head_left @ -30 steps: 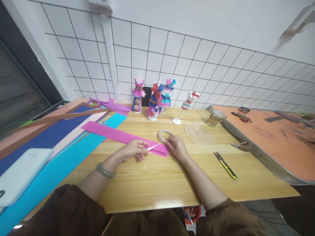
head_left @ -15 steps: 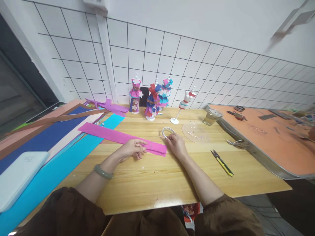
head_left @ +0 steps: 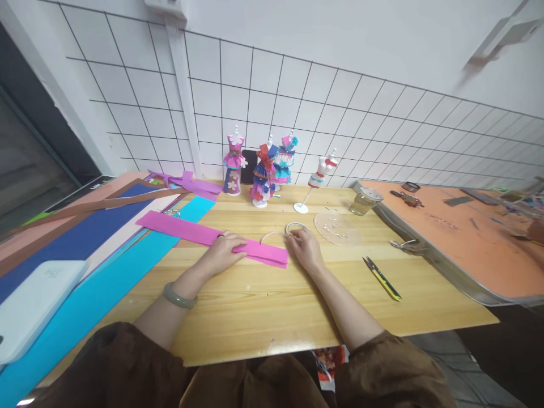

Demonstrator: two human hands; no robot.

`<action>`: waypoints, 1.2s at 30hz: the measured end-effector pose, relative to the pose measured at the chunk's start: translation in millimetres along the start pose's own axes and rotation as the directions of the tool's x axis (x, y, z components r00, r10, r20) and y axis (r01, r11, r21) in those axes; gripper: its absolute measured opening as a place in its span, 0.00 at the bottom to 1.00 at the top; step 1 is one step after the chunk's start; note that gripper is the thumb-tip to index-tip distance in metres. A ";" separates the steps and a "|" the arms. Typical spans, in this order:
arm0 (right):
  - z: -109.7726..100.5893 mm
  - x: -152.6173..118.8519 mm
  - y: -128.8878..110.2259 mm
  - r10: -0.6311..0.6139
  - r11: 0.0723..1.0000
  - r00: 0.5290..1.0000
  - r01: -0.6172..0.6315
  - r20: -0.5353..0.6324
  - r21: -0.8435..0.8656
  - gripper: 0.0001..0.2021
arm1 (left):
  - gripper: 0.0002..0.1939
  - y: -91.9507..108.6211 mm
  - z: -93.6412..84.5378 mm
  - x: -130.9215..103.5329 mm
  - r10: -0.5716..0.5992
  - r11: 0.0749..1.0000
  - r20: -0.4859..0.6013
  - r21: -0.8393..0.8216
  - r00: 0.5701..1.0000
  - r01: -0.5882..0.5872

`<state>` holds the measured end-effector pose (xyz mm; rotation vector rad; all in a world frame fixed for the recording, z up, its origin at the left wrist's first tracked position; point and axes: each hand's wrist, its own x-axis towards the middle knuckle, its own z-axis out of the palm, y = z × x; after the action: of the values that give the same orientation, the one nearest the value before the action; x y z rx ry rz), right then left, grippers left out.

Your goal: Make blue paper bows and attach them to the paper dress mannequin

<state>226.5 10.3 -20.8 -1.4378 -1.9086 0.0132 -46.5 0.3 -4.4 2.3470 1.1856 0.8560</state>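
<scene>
A long magenta strip point(head_left: 181, 228), folded along its right part, lies slantwise on the wooden table. My left hand point(head_left: 221, 253) rests on it with the fingers laid flat across its middle, pressing it down. Just past the strip's right end, my right hand point(head_left: 306, 251) grips a roll of double-sided tape point(head_left: 294, 225) between thumb and fingers. From the roll, a thin tail of tape point(head_left: 272, 233) curves left, its end at the strip's upper edge. The fingertips of the right hand are partly hidden.
Small dress forms in colourful outfits point(head_left: 263, 175) and a barer one point(head_left: 323, 173) stand behind. To the right are a clear plate of beads point(head_left: 334, 228), a glass jar point(head_left: 366, 201), yellow thread snips point(head_left: 382, 279) and an orange-lined tray point(head_left: 471, 249). Coloured sheets point(head_left: 106, 283) lie left.
My left hand has moved slightly up-left and flattened onto the magenta strip, where its fingers were curled before. The tape roll has shifted slightly right, and its tail now reaches over to the strip.
</scene>
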 end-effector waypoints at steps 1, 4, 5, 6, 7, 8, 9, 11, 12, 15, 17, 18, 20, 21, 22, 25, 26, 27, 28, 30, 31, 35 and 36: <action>-1.9 -0.9 -5.1 -0.034 0.999 0.999 0.033 0.010 0.018 0.10 | 0.14 -1.2 0.2 -0.6 0.015 1.000 0.019 0.027 1.000 -0.016; -6.0 -4.9 -20.1 -0.114 0.992 0.984 0.106 0.134 0.066 0.10 | 0.12 -3.3 0.9 -1.9 0.046 0.993 0.066 0.109 0.997 -0.053; -6.5 -6.4 -23.9 -0.135 0.990 0.974 0.123 0.183 0.074 0.10 | 0.12 -3.6 0.8 -2.3 0.054 0.990 0.076 0.130 0.996 -0.064; -6.5 -7.8 -26.9 -0.151 0.988 0.964 0.138 0.220 0.073 0.10 | 0.12 -3.7 0.6 -2.6 0.061 0.987 0.083 0.145 0.995 -0.073; -6.1 -9.0 -29.0 -0.162 0.986 0.956 0.150 0.243 0.067 0.10 | 0.12 -3.8 0.4 -2.8 0.066 0.985 0.087 0.155 0.994 -0.079; -5.6 -10.0 -30.2 -0.168 0.986 0.952 0.159 0.254 0.058 0.10 | 0.12 -3.8 0.2 -3.0 0.070 0.983 0.090 0.161 0.993 -0.084; -5.0 -10.7 -30.9 -0.169 0.986 0.952 0.163 0.256 0.047 0.11 | 0.12 -3.8 0.1 -3.1 0.074 0.983 0.093 0.164 0.993 -0.088; -3.8 -11.2 -30.9 -0.162 0.987 0.952 0.158 0.261 0.038 0.10 | 0.12 -3.9 0.0 -3.1 0.077 0.982 0.100 0.167 0.992 -0.093; -3.4 -11.2 -30.7 -0.157 0.988 0.951 0.151 0.267 0.043 0.10 | 0.12 -3.9 0.0 -3.0 0.077 0.981 0.104 0.169 0.992 -0.094; -3.0 -10.7 -30.3 -0.145 0.988 0.953 0.127 0.266 0.084 0.09 | 0.12 -2.1 -0.7 -2.5 0.079 0.982 0.107 0.163 0.991 -0.096; -3.3 -10.6 -30.6 -0.132 0.986 0.959 0.102 0.251 0.129 0.08 | 0.13 0.7 -2.0 -2.3 0.079 0.985 0.106 0.147 0.991 -0.094; -3.6 -10.7 -30.9 -0.117 0.984 0.962 0.079 0.247 0.158 0.08 | 0.13 2.5 -2.9 -2.3 0.077 0.986 0.106 0.139 0.991 -0.091; -4.1 -11.1 -31.4 -0.073 0.973 0.964 0.013 0.255 0.230 0.07 | 0.14 5.9 -4.7 -2.3 0.069 0.989 0.109 0.124 0.992 -0.083; -4.2 -11.4 -31.6 -0.051 0.963 0.964 -0.022 0.262 0.269 0.07 | 0.14 7.3 -5.4 -2.3 0.065 0.990 0.112 0.118 0.992 -0.078; -4.0 -11.6 -31.6 -0.036 0.950 0.962 -0.052 0.271 0.309 0.06 | 0.14 8.5 -6.0 -2.3 0.062 0.991 0.115 0.113 0.991 -0.075; -1.8 -12.2 -30.2 -0.020 0.908 0.956 -0.104 0.291 0.405 0.06 | 0.12 9.7 -6.3 -2.1 0.063 0.992 0.115 0.105 0.991 -0.075; -0.7 -12.4 -29.3 -0.015 0.899 0.955 -0.117 0.296 0.422 0.07 | 0.12 9.4 -6.1 -2.0 0.066 0.991 0.106 0.105 0.992 -0.077; 0.4 -12.5 -28.3 -0.008 0.893 0.954 -0.127 0.299 0.431 0.08 | 0.11 8.8 -5.6 -1.9 0.070 0.992 0.091 0.103 0.993 -0.079; 1.3 -12.6 -27.3 0.000 0.890 0.955 -0.136 0.298 0.435 0.10 | 0.11 7.8 -5.0 -1.7 0.073 0.992 0.072 0.099 0.995 -0.080; 2.5 -12.7 -25.7 0.009 0.887 0.955 -0.145 0.298 0.438 0.12 | 0.12 5.2 -3.5 -1.5 0.076 0.993 0.042 0.085 0.996 -0.079; 2.7 -12.8 -25.3 0.009 0.887 0.955 -0.146 0.298 0.438 0.13 | 0.14 3.6 -2.6 -1.5 0.073 0.994 0.037 0.079 0.997 -0.076; 1.0 -12.6 -26.8 0.007 0.892 0.953 -0.142 0.302 0.428 0.13 | 0.20 -2.7 1.0 -1.7 0.038 0.996 0.077 0.074 0.996 -0.044; 0.4 -12.6 -27.6 0.010 0.895 0.954 -0.142 0.300 0.424 0.14 | 0.20 -4.0 1.7 -1.8 0.030 0.997 0.089 0.074 0.996 -0.037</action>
<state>204.8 -10.4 -16.4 -1.2416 -1.9115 0.6912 -48.5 1.0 -8.5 2.4451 1.1651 0.7226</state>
